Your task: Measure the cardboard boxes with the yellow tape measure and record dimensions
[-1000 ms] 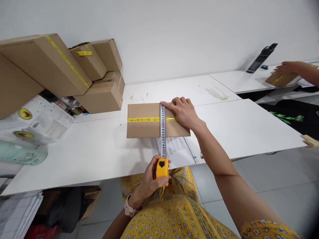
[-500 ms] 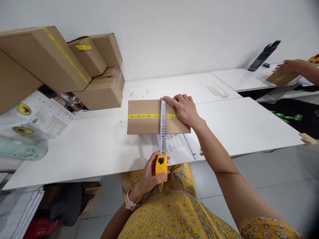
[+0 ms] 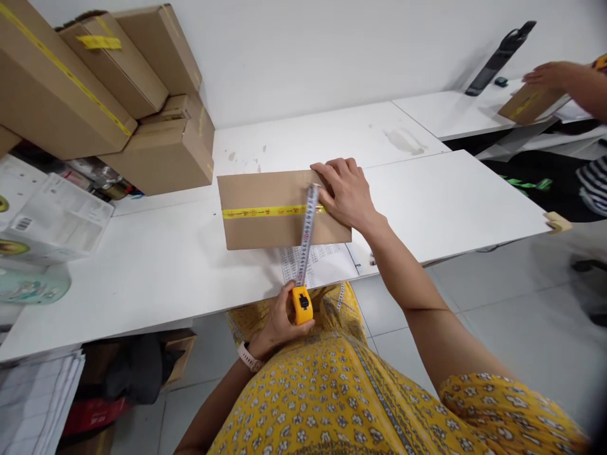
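My left hand [image 3: 279,321] is closed around a yellow tape measure [image 3: 302,306] near the table's front edge. Its silver blade [image 3: 307,230] stretches away from me, slanting over a brown cardboard box [image 3: 258,230] with yellow printed tape along its top. The blade's tip lies short of the box's far edge, near my right thumb. Gripping the box's right part is my right hand [image 3: 348,194], fingers over the far edge and thumb on top. A printed sheet [image 3: 334,265] lies partly hidden beneath the box and blade.
Cardboard boxes [image 3: 156,155] are stacked at the left, beside a white carton [image 3: 64,212] and a green bottle [image 3: 40,285]. At the far right another person's hand [image 3: 550,74] rests on a small box [image 3: 528,104], near a black bottle [image 3: 497,60].
The blade has slipped off the box's far edge and tilted. My right hand has shifted to grip that edge, and the box has turned slightly. The view has moved too.
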A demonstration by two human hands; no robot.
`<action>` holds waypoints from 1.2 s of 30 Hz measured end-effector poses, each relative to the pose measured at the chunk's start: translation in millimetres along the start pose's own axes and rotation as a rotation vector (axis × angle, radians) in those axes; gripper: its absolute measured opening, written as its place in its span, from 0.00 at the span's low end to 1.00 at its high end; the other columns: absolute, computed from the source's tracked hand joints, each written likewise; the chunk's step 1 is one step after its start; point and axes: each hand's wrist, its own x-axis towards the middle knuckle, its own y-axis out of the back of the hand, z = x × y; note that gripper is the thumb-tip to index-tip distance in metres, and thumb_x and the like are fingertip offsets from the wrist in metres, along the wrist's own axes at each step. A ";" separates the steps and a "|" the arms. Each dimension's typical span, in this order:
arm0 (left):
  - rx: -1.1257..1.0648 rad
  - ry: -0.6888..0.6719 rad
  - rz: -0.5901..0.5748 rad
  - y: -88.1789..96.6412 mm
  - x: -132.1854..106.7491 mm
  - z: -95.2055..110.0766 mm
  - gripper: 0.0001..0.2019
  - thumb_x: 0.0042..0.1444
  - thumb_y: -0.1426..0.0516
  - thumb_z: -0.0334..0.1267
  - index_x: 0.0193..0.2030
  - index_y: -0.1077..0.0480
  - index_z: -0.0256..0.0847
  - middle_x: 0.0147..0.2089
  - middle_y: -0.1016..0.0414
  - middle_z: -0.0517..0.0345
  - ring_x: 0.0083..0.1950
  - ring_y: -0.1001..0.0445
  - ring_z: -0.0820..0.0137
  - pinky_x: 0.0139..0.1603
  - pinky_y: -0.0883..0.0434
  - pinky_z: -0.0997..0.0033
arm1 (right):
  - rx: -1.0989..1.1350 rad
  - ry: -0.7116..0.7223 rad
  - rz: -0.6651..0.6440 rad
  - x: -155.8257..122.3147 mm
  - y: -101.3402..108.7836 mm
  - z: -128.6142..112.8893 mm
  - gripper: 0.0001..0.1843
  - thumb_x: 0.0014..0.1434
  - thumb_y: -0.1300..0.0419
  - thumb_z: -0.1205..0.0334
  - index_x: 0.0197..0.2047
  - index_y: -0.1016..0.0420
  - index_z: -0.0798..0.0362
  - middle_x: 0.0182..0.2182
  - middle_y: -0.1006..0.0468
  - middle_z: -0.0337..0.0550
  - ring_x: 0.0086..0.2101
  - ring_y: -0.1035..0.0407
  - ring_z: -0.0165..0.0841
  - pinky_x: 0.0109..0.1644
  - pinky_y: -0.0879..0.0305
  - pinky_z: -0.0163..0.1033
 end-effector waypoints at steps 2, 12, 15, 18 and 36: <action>0.118 -0.043 -0.026 -10.3 -4.2 -11.2 0.46 0.44 0.28 0.42 0.69 0.41 0.39 0.66 0.27 0.37 0.69 0.29 0.44 0.68 0.30 0.39 | 0.016 0.032 0.023 -4.4 -1.2 2.1 0.30 0.72 0.56 0.39 0.67 0.33 0.45 0.54 0.27 0.53 0.54 0.37 0.49 0.56 0.37 0.54; 0.285 -0.278 0.010 -14.5 -4.2 -25.6 0.51 0.47 0.29 0.44 0.74 0.48 0.41 0.69 0.30 0.36 0.70 0.29 0.43 0.66 0.26 0.38 | 0.176 0.117 0.242 -56.3 -13.1 10.9 0.32 0.64 0.42 0.34 0.62 0.29 0.46 0.53 0.23 0.51 0.53 0.32 0.47 0.59 0.37 0.56; 0.292 -0.303 0.019 -15.9 -3.8 -25.4 0.51 0.47 0.29 0.45 0.75 0.49 0.42 0.69 0.29 0.36 0.69 0.29 0.44 0.66 0.26 0.39 | 0.166 0.085 0.291 -75.1 -27.8 13.2 0.30 0.63 0.38 0.37 0.61 0.29 0.46 0.53 0.22 0.52 0.54 0.32 0.48 0.61 0.38 0.58; 0.290 -0.303 0.020 -16.0 -3.5 -24.7 0.50 0.48 0.29 0.44 0.74 0.48 0.41 0.68 0.28 0.37 0.69 0.28 0.45 0.66 0.25 0.41 | 0.135 0.085 0.285 -89.4 -46.6 18.3 0.26 0.64 0.37 0.42 0.58 0.26 0.48 0.53 0.21 0.53 0.55 0.32 0.48 0.61 0.38 0.57; 0.305 -0.217 -0.009 -17.1 -2.8 -18.5 0.45 0.46 0.29 0.44 0.70 0.43 0.41 0.67 0.27 0.38 0.69 0.28 0.43 0.67 0.28 0.38 | 0.774 -0.256 0.281 -85.0 27.0 3.6 0.28 0.70 0.50 0.36 0.64 0.27 0.42 0.46 0.19 0.46 0.41 0.25 0.37 0.46 0.26 0.48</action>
